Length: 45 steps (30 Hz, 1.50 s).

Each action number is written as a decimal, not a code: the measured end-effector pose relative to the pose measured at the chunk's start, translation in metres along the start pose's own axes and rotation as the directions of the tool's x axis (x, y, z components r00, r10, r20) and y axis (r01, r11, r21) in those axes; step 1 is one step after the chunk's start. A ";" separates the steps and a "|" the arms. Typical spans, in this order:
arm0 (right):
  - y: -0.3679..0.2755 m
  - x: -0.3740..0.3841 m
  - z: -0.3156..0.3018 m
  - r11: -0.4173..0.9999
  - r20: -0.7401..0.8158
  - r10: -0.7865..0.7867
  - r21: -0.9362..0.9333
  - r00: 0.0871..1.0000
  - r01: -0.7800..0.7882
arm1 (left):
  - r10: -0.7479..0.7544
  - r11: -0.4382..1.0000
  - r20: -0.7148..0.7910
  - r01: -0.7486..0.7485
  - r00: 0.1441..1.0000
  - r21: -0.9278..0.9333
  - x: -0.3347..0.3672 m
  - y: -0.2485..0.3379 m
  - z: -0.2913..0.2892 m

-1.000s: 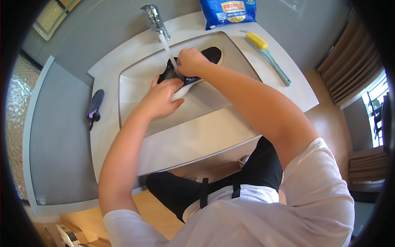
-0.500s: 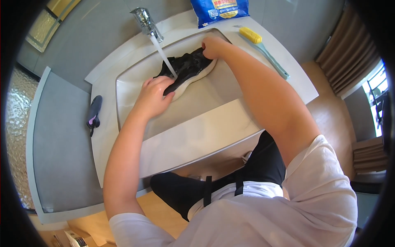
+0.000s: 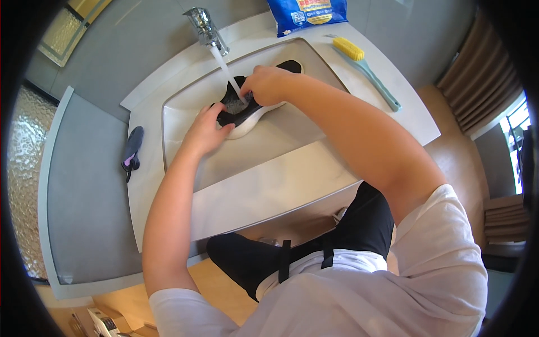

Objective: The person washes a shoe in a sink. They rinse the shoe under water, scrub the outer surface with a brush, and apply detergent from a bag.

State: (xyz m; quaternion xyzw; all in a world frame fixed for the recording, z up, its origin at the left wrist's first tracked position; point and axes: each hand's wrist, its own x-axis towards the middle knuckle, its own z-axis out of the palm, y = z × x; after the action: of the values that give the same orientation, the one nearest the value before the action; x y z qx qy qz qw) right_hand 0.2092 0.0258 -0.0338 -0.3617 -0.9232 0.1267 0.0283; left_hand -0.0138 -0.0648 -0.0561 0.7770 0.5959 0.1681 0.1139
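Note:
A black shoe [image 3: 242, 119] with a white sole rests in the sink [image 3: 292, 132], its toe pointing away to the right. My left hand [image 3: 205, 130] is closed on its heel end, thumb on the near side and fingers over the collar. My right hand [image 3: 267, 85] grips the shoe's collar near the opening, fingers bent inward; the fingertips are partly hidden. From the chrome faucet [image 3: 203, 29] a stream of water [image 3: 227, 68] runs down into the shoe's opening between my hands.
On the counter to the right lies a scrub brush [image 3: 359, 62] with yellow bristles and a pale blue-green handle. A blue package [image 3: 306, 19] stands behind the sink. Left of the basin is a dark grey elongated object [image 3: 132, 147] with a purple patch. A grey panel [image 3: 84, 191] borders the left side.
My right hand has moved left from the shoe's toe to its opening. The shoe's opening now faces up under the water, with its toe uncovered. My left hand still holds the heel end.

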 end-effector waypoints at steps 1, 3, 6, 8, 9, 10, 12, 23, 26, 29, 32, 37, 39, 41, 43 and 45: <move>0.001 0.002 0.003 0.999 0.009 0.026 0.018 1.000 -0.026 | -0.001 1.000 -0.001 0.001 1.000 -0.002 0.001 0.001 0.000; 0.023 0.006 0.021 0.998 -0.055 -0.050 0.031 0.997 0.052 | 0.025 1.000 -0.007 -0.025 1.000 0.000 0.005 0.009 0.001; -0.003 0.008 0.003 0.986 0.121 0.051 0.151 0.991 -0.069 | 0.051 0.999 -0.024 -0.050 0.998 0.012 -0.001 0.000 -0.002; -0.009 0.007 -0.003 0.930 0.358 0.237 0.187 0.903 -0.318 | 0.029 0.999 -0.012 -0.029 1.000 0.024 0.002 0.002 -0.001; -0.005 0.008 0.005 0.951 0.305 0.184 0.185 0.934 -0.248 | 0.005 0.999 0.003 -0.005 1.000 0.037 0.003 0.003 -0.001; -0.005 0.006 0.007 0.968 0.253 0.129 0.180 0.959 -0.178 | 0.005 0.999 0.000 -0.005 1.000 0.035 0.003 0.005 0.000; 0.001 0.003 0.003 0.975 0.164 0.118 0.168 0.979 -0.146 | -0.013 1.000 -0.004 0.013 1.000 0.016 0.002 0.005 -0.001; 0.028 0.010 0.016 0.959 0.004 0.019 0.284 1.000 -0.019 | 0.012 0.995 -0.066 -0.018 0.998 -0.095 0.015 -0.005 0.001; 0.029 0.015 0.015 0.969 -0.126 -0.078 0.223 0.989 0.104 | 0.024 0.995 -0.082 -0.032 0.996 -0.099 0.014 -0.002 -0.002; 0.025 0.018 0.014 0.971 -0.130 -0.053 0.224 0.990 0.081 | 0.022 0.994 -0.098 -0.032 0.995 -0.104 0.013 -0.006 -0.005; 0.017 0.019 0.016 0.984 -0.209 -0.016 0.169 0.978 0.052 | 0.014 0.990 -0.150 -0.034 0.989 -0.134 0.009 -0.007 -0.010; -0.006 0.015 0.013 0.989 -0.198 0.058 0.145 0.979 -0.029 | 0.051 0.986 -0.246 -0.087 0.968 -0.140 0.004 -0.009 -0.019; -0.011 0.014 0.011 0.985 -0.208 0.083 0.164 0.975 -0.049 | 0.169 0.978 -0.322 -0.199 0.931 -0.063 0.004 -0.013 -0.019; -0.009 0.012 0.012 0.974 -0.307 0.102 0.224 0.946 -0.033 | 0.217 0.966 -0.370 -0.253 0.903 -0.050 0.008 -0.006 -0.020; -0.010 0.011 0.012 0.963 -0.316 0.145 0.262 0.937 -0.061 | 0.230 0.959 -0.417 -0.277 0.879 -0.055 0.010 -0.004 -0.021; -0.011 0.011 0.010 0.950 -0.319 0.179 0.302 0.931 -0.079 | 0.175 0.962 -0.444 -0.249 0.879 -0.115 0.013 -0.003 -0.018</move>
State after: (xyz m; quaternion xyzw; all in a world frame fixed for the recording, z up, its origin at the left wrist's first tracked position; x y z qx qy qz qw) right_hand 0.1923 0.0232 -0.0407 -0.4308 -0.8501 0.1948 0.2318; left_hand -0.0206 -0.0521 -0.0389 0.7690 0.5008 0.3965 0.0260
